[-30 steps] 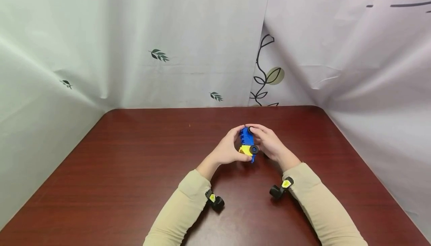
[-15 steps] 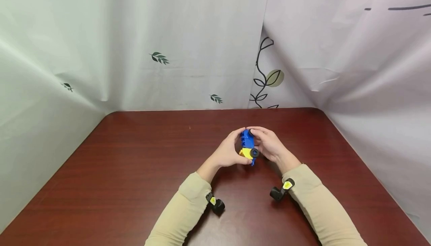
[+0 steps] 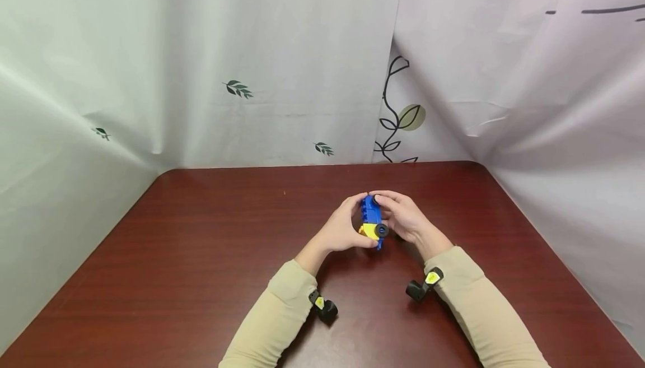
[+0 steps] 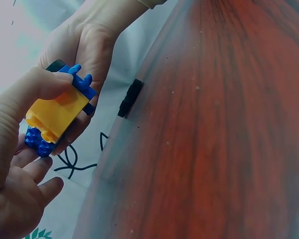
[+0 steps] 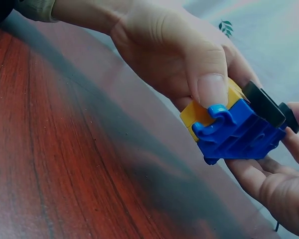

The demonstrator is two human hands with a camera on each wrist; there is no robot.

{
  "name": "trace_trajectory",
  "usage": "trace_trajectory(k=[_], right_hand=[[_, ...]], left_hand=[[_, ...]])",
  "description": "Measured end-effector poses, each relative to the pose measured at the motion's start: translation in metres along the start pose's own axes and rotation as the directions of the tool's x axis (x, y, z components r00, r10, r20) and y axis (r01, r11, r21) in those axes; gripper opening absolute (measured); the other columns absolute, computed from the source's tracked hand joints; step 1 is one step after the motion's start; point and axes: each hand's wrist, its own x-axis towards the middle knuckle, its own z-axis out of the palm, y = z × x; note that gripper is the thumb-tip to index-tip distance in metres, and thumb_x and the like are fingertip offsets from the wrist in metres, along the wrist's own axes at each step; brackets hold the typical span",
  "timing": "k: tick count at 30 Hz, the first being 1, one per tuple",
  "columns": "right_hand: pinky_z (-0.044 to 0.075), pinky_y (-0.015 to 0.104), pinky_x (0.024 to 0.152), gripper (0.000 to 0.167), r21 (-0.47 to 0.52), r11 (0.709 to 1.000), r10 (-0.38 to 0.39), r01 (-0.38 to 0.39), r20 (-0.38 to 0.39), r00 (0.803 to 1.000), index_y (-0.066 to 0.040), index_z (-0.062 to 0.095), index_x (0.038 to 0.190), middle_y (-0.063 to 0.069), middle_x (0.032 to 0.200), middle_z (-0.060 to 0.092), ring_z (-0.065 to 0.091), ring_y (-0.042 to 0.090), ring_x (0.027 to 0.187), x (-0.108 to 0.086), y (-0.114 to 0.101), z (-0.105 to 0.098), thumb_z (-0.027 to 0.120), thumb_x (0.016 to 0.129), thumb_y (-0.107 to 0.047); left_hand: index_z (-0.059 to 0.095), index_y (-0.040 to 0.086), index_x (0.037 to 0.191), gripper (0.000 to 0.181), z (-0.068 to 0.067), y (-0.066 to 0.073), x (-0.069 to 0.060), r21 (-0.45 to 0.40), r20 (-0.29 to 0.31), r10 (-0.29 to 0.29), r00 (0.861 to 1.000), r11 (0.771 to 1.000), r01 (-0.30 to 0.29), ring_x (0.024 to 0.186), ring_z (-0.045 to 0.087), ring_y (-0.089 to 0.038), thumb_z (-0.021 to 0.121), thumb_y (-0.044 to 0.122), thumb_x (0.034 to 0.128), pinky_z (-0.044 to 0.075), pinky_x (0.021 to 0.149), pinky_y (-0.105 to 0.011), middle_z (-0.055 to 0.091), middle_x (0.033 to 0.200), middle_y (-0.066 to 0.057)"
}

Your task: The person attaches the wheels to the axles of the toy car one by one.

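"Left hand is clamped round the toy car: thumb on the yellow part at the near end, fingers reaching to the far end."

"And your right?"

"Closed on it too. My right hand has its thumb on the far wheel, with fingers behind the body."

"Where exactly does the car sit?"

"Between my two hands, over the bench, right of its middle. The long axis runs away from me, its far end leaning slightly left."

"Which hand is nearer, then?"

"Neither; both touch it. What counts, I'd judge, is which side each has: my left spans the length from the studded side, my right takes the wheel side."

"So it's tipped over?"

"On its side, yes. The studs point left, towards my left hand. The near wheel is on the right, uncovered in the head view."

"And the end closest to you?"

"Blue hooks stick out there, just beside my left thumb."

"Anything you can't make out?"

"How firmly my right fingers press. The car hides much of them."
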Motion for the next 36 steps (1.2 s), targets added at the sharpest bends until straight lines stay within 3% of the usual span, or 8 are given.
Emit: trace_trajectory(k=[8,14,17,23,29,36], right_hand=[[0.056,0.029,0.076,0.016,0.006,1.0,0.005,-0.005,0.009,1.0,-0.013,0.062,0.109,-0.001,0.102,0.063,0.064,0.014,0.087,-0.011,-0.003,-0.009,0.054,0.096,-0.019],[0.057,0.029,0.074,0.013,0.002,1.0,0.016,-0.016,0.026,1.0,-0.017,0.062,0.107,-0.002,0.101,0.064,0.065,0.014,0.084,-0.012,-0.004,-0.013,0.056,0.096,-0.02],[0.057,0.031,0.073,0.021,-0.006,0.999,0.042,-0.042,0.042,0.998,-0.017,0.059,0.114,0.0,0.106,0.063,0.066,0.016,0.085,-0.011,-0.004,-0.013,0.055,0.096,-0.026],[0.055,0.034,0.079,0.058,-0.063,0.995,0.087,-0.081,0.103,0.991,-0.015,0.036,0.144,0.005,0.122,0.055,0.065,0.018,0.096,-0.007,-0.001,-0.011,0.05,0.096,-0.043],[0.056,0.033,0.076,0.064,-0.114,0.987,0.121,-0.113,0.069,0.99,-0.005,0.035,0.142,0.004,0.108,0.062,0.064,0.017,0.091,-0.004,0.001,-0.012,0.048,0.096,-0.047],[0.055,0.03,0.076,0.058,-0.115,0.991,0.068,-0.061,0.058,0.996,0.001,0.038,0.137,0.001,0.097,0.062,0.063,0.015,0.086,-0.001,-0.004,-0.014,0.05,0.097,-0.039]], left_hand=[[0.025,0.011,0.147,0.101,0.009,0.003,0.005,0.014,0.026,0.008,1.0,1.0,-0.008,0.136,0.039,-0.02,0.084,0.026,0.0669,0.035,0.111,-0.033,0.036,0.144,-0.007],[0.026,0.012,0.147,0.101,0.009,0.006,0.005,-0.001,0.029,0.001,1.0,1.0,-0.001,0.137,0.037,-0.02,0.085,0.025,0.0667,0.035,0.111,-0.034,0.036,0.145,-0.007],[0.025,0.012,0.147,0.101,0.007,0.006,0.003,0.014,0.027,0.006,1.0,1.0,-0.006,0.137,0.038,-0.02,0.084,0.027,0.0674,0.035,0.111,-0.035,0.036,0.145,-0.007],[0.025,0.011,0.148,0.101,0.0,0.003,-0.003,0.057,-0.005,-0.006,1.0,0.998,0.006,0.135,0.039,-0.023,0.084,0.027,0.0678,0.036,0.11,-0.039,0.036,0.146,-0.009],[0.024,0.015,0.149,0.102,-0.002,0.001,-0.003,0.088,-0.008,0.013,1.0,0.996,-0.012,0.138,0.033,-0.022,0.084,0.03,0.0682,0.033,0.111,-0.046,0.031,0.152,-0.005],[0.02,0.025,0.151,0.104,-0.005,0.001,0.0,0.105,0.008,0.018,1.0,0.994,-0.019,0.141,0.029,-0.022,0.084,0.028,0.0688,0.033,0.11,-0.05,0.027,0.154,-0.001]])
